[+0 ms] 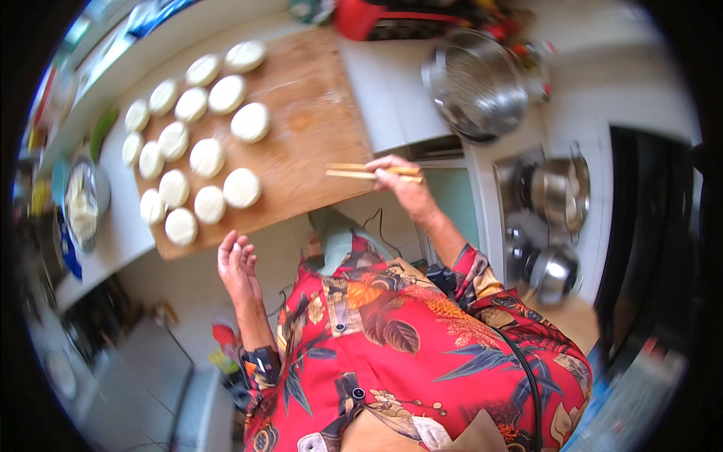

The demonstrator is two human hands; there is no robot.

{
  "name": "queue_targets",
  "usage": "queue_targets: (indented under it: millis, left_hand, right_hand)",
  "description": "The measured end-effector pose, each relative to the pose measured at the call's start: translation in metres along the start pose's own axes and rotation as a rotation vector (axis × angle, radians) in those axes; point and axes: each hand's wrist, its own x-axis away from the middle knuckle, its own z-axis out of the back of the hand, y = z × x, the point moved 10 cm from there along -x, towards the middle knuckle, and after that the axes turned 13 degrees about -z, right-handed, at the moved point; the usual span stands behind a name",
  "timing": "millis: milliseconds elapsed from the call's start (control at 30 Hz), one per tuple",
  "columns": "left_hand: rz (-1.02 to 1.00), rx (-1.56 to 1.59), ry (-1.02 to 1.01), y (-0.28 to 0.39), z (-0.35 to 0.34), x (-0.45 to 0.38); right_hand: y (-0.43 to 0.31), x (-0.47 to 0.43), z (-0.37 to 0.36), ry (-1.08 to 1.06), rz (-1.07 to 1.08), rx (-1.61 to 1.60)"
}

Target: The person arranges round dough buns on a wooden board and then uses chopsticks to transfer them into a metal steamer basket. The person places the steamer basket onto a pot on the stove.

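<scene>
Several round white dough cakes (207,158) lie in loose rows on the left part of a wooden board (316,130). My right hand (398,181) grips a pair of wooden chopsticks (350,171), whose tips point left over the board near its front right edge. My left hand (237,263) is raised beside the board's front left edge, below the nearest cakes, with nothing in it; its fingers are slightly curled and apart. Light flour marks show on the bare wood at the right.
A steel pot (474,85) stands on the counter at the upper right, beside a red appliance (361,20). Farther right, steel pans (559,195) rest in a sink area. A bowl with pale contents (83,203) and a green vegetable (103,133) are at the left.
</scene>
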Motion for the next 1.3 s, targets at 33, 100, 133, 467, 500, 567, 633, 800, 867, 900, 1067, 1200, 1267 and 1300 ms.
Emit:
queue_targets:
  millis: [33,100,133,467,500,567,633,800,867,900,1067,1200,1267,1300]
  left_hand:
    - [-0.006,-0.003,-0.029,-0.011,-0.018,-0.006]
    - [0.012,0.018,-0.14,-0.029,-0.062,-0.001]
    - [0.029,0.012,-0.198,-0.033,-0.078,0.01]
    - [0.134,-0.13,-0.483,-0.071,-0.157,0.039]
    - [0.137,-0.137,-0.508,-0.069,-0.166,0.047]
    - [0.144,-0.16,-0.571,-0.075,-0.207,0.066]
    - [0.161,-0.182,-0.578,-0.089,-0.236,0.082]
    - [0.197,-0.231,-0.694,-0.124,-0.328,0.121]
    - [0.226,-0.27,-0.736,-0.142,-0.364,0.146]
    - [0.234,-0.279,-0.762,-0.151,-0.382,0.158]
    - [0.236,-0.321,-0.824,-0.177,-0.446,0.198]
    - [0.233,-0.361,-0.858,-0.196,-0.48,0.211]
    - [0.233,-0.382,-0.867,-0.201,-0.494,0.215]
    - [0.235,-0.383,-0.873,-0.204,-0.499,0.214]
  right_hand:
    - [0.013,-0.002,0.002,-0.013,0.022,-0.052]
    - [0.038,0.026,0.029,0.058,0.025,-0.123]
    - [0.05,0.052,0.042,0.097,0.01,-0.154]
    - [0.079,0.169,0.169,0.456,0.135,-0.581]
    - [0.072,0.19,0.19,0.513,0.191,-0.57]
    - [0.057,0.235,0.256,0.659,0.311,-0.591]
    - [0.06,0.28,0.31,0.822,0.381,-0.62]
    - [0.077,0.358,0.439,1.12,0.412,-0.513]
    - [0.082,0.373,0.482,1.188,0.365,-0.44]
    - [0.086,0.376,0.499,1.203,0.335,-0.432]
    - [0.1,0.347,0.579,1.149,0.093,-0.347]
    - [0.102,0.318,0.625,1.029,-0.125,-0.134]
    - [0.103,0.309,0.645,0.978,-0.177,-0.047]
    - [0.107,0.3,0.652,0.948,-0.206,0.009]
